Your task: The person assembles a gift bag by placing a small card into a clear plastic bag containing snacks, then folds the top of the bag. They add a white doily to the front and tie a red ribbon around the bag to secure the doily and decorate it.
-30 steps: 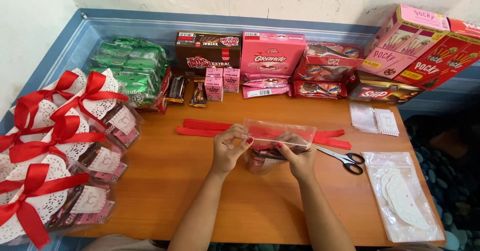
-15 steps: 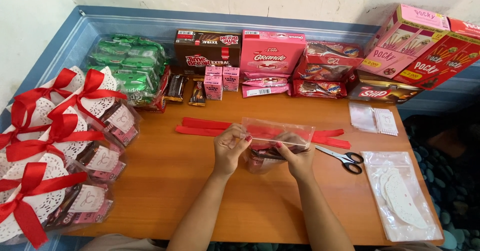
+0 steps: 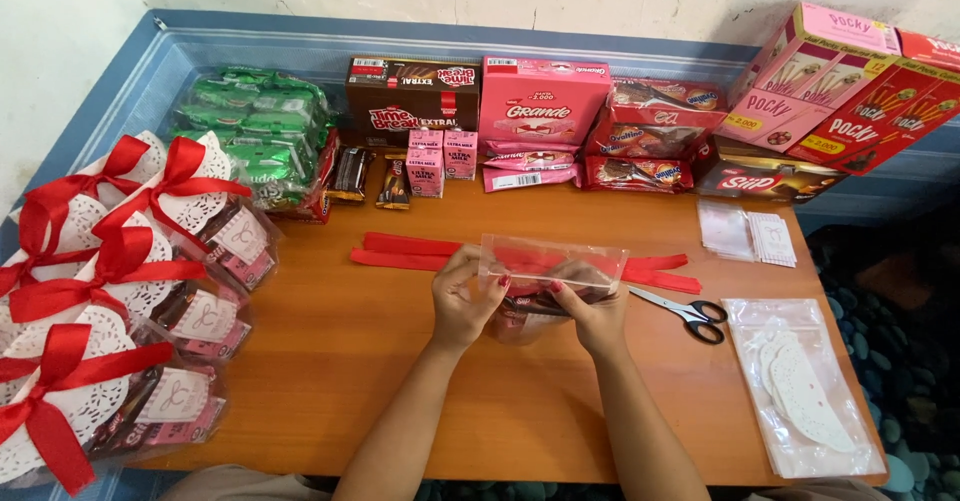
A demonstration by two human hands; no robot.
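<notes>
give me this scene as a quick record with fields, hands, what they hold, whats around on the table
left hand: left hand grips the left edge of the clear plastic bag
right hand: right hand grips the bag's lower right part
bag contents: dark snack packets, partly hidden
behind bag: red ribbon strips lying flat
right of hands: scissors, packet of white paper doilies
left edge: finished gift packs with red bows
back row: snack boxes, green packets
surface: wooden table
</notes>
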